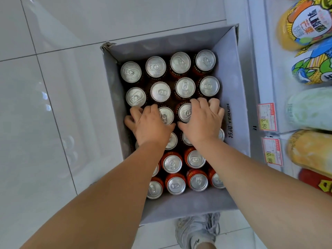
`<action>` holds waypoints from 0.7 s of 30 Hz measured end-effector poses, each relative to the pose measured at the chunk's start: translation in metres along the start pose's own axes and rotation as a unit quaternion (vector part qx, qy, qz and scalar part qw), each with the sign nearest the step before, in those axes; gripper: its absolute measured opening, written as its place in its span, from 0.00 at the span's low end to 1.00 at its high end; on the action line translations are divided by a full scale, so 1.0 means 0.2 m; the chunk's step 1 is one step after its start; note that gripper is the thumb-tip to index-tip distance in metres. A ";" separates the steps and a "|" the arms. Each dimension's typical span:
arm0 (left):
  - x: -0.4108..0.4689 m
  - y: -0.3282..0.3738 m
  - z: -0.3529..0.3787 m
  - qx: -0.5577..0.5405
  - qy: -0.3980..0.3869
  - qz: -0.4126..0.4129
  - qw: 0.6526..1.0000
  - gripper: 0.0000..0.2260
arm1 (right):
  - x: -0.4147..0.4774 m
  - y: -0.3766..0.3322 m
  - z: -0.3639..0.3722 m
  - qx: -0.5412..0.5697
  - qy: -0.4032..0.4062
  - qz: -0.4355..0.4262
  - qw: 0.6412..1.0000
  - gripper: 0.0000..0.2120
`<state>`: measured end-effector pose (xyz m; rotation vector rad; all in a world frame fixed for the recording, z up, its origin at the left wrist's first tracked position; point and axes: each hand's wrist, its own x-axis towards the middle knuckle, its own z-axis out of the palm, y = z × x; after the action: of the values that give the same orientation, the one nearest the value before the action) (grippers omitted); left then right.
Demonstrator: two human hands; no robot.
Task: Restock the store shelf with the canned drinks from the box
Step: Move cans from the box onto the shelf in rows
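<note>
A grey cardboard box [231,72] stands open on the floor, packed with upright red cans with silver tops [160,92] in rows. Both my hands reach down into its third row. My left hand [149,123] curls over a can at the left side of that row, which it hides. My right hand [203,121] curls over a can at the right side, beside the box wall. Two cans [186,112] show between my thumbs. The white store shelf [269,69] runs along the right of the box.
Large colourful drink bottles [305,22] lie in a row on the shelf at the right, with red price tags [266,116] on its edge. My grey shoe [197,229] stands just behind the box. Glossy white floor tiles [53,105] stretch to the left.
</note>
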<state>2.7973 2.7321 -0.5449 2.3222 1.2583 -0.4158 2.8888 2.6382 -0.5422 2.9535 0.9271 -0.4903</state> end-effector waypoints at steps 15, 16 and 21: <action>-0.82 0.34 -1.70 -0.198 -0.129 0.141 0.961 0.31 | -0.73 0.03 -1.76 0.453 -0.015 0.100 0.886 0.30; -0.91 0.40 -1.87 -0.195 -0.135 0.157 0.959 0.31 | -0.80 0.04 -1.95 0.457 -0.011 0.095 0.884 0.30; -1.35 0.70 -2.64 -0.233 -0.121 0.242 0.934 0.31 | -1.15 0.04 -2.87 0.482 0.036 0.063 0.873 0.31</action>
<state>2.7942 2.7555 0.0634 1.9960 0.5562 -0.1956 2.8817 2.5605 0.0708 3.8802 0.5663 -1.1206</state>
